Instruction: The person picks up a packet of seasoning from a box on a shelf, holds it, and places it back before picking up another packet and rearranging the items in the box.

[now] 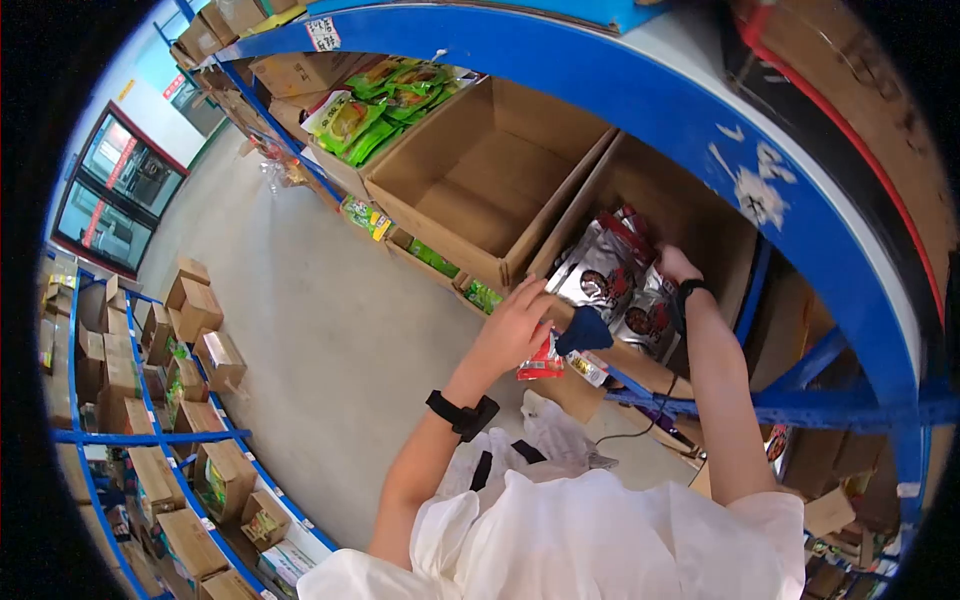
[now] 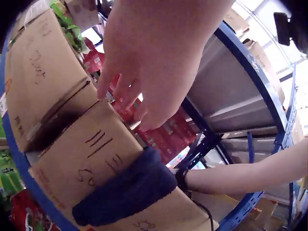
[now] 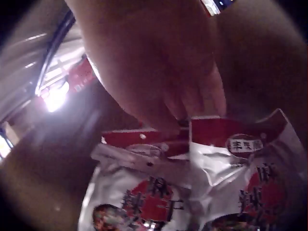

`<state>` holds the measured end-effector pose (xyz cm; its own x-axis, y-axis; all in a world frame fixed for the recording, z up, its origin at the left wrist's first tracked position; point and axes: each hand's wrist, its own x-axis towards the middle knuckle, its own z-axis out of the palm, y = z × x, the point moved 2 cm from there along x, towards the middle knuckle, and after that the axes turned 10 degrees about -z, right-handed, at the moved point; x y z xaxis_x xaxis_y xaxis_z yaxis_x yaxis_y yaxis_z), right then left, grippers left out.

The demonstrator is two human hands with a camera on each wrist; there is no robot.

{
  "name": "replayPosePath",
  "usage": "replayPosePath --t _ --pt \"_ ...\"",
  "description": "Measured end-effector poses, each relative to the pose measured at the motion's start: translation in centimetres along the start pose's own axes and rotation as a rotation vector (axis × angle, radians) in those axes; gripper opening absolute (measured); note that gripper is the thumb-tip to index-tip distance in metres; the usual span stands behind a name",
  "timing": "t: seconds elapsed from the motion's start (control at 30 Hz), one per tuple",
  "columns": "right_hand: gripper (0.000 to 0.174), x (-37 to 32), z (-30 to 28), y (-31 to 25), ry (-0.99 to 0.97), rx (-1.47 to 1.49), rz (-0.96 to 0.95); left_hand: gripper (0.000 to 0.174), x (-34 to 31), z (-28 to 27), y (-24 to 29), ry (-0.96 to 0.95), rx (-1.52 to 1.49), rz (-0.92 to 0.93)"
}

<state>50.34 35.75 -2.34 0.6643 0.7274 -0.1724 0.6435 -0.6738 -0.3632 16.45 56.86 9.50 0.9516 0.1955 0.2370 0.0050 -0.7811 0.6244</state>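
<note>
My right hand (image 1: 678, 265) reaches inside a cardboard box on the shelf and pinches the top of a silver food packet (image 3: 245, 168) with a red band. Its fingertips are partly hidden behind the packet's upper edge. A similar packet (image 3: 144, 187) stands beside it, and several more silver packets (image 1: 600, 280) lie in the box. My left hand (image 1: 512, 330) rests at the near rim of this box (image 2: 96, 149), fingers loosely bent over the edge. A dark blue cloth (image 1: 585, 330) hangs over the same rim, close by the left fingers.
An open cardboard box (image 1: 480, 170) adjoins on the left, and beyond it are green food packets (image 1: 385, 105). A blue shelf beam (image 1: 640, 90) crosses above my hands. Below the left hand shows a red packet (image 1: 542, 362). Across the aisle floor (image 1: 300, 310) stand shelves of boxes (image 1: 185, 540).
</note>
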Motion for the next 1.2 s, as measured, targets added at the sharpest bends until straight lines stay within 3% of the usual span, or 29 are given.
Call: replayPosePath --t 0.33,0.37,0.47,0.6,0.7,0.8,0.9,1.1,1.2 --pt "0.031 2.3 2.1 2.9 -0.043 -0.017 0.061 0.033 1.0 1.0 -1.3 -0.086 -0.084 -0.095" --pt "0.03 3.3 4.2 5.6 0.033 -0.064 0.015 0.033 1.0 1.1 -1.4 -0.083 -0.092 -0.101" --pt "0.028 2.0 4.1 4.5 0.094 -0.196 -0.139 0.035 0.6 1.0 -0.9 -0.053 -0.093 -0.11" --pt "0.026 2.1 4.2 4.3 0.028 -0.28 0.005 0.038 0.1 1.3 -1.0 -0.03 -0.097 -0.082" --pt "0.022 1.9 3.6 4.5 0.03 -0.312 -0.116 0.041 -0.3 1.4 -1.2 -0.028 -0.102 -0.06" --pt "0.018 -0.4 -0.5 -0.5 0.126 -0.066 0.06 0.044 -0.3 1.4 -1.7 -0.041 -0.092 0.001" --pt "0.013 -2.9 -4.6 -6.1 0.308 -0.028 -0.096 0.046 -0.3 1.5 -2.1 -0.049 -0.062 0.03" --pt "0.015 -7.5 -10.5 -11.4 0.582 -0.048 -0.315 0.048 -0.9 2.3 -3.0 0.007 -0.047 0.098" --pt "0.016 -10.4 -13.5 -13.7 0.632 -0.168 -0.405 0.05 -1.0 1.9 -2.6 -0.042 -0.117 0.046"
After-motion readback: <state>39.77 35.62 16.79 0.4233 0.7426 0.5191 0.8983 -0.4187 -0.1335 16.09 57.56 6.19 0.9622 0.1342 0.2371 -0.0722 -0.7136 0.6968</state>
